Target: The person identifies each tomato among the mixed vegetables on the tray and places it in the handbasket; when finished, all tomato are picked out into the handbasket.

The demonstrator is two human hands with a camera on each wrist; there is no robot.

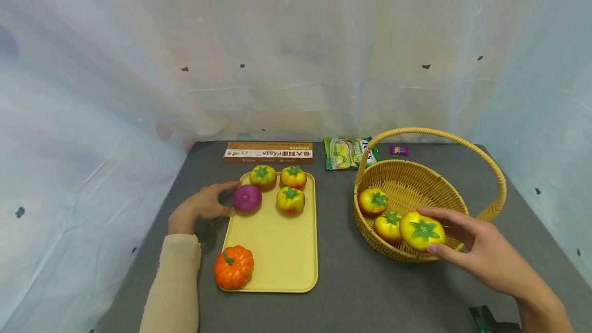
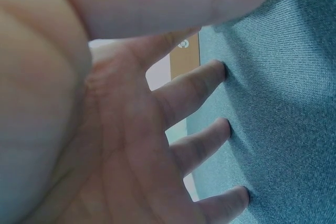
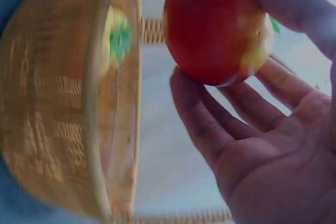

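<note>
My right hand (image 1: 485, 248) pinches a yellow persimmon (image 1: 422, 230) between thumb and fingers, over the near side of a wicker basket (image 1: 418, 179). Its underside is red in the right wrist view. Two more persimmons, one farther back (image 1: 372, 201) and one nearer (image 1: 387, 227), lie inside the basket. My left hand (image 1: 203, 204) is at the left edge of a yellow tray (image 1: 273, 251), thumb and index finger spread beside a round purple onion (image 1: 247, 199). In the left wrist view its other fingers (image 2: 197, 90) are apart, tips at the grey table, palm bare.
Three persimmons (image 1: 290, 201) sit on the tray's far half; an orange pumpkin (image 1: 234, 267) is at its near left corner. Behind stand a pasta box (image 1: 268, 153), a green snack packet (image 1: 349, 153) and a small purple packet (image 1: 399, 150). The basket's tall handle (image 1: 430, 131) arches above it.
</note>
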